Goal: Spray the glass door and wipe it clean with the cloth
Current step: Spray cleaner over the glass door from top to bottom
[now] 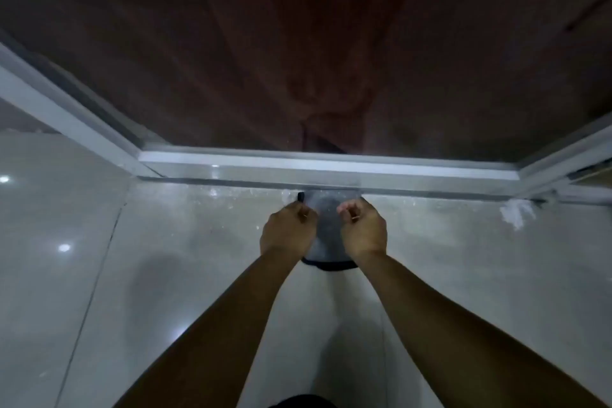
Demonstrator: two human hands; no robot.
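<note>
The floor (463, 275) is pale, glossy tile that mirrors small ceiling lights at its left side. A thin grout line (89, 301) runs down the left part. At the far edge the floor meets a white aluminium door track (298, 164). A grey cloth (328, 228) with a dark trim lies flat on the tile just in front of that track, near its middle. White foamy residue (516, 214) sits on the floor near the far right corner, with wet specks scattered along the far edge.
</note>
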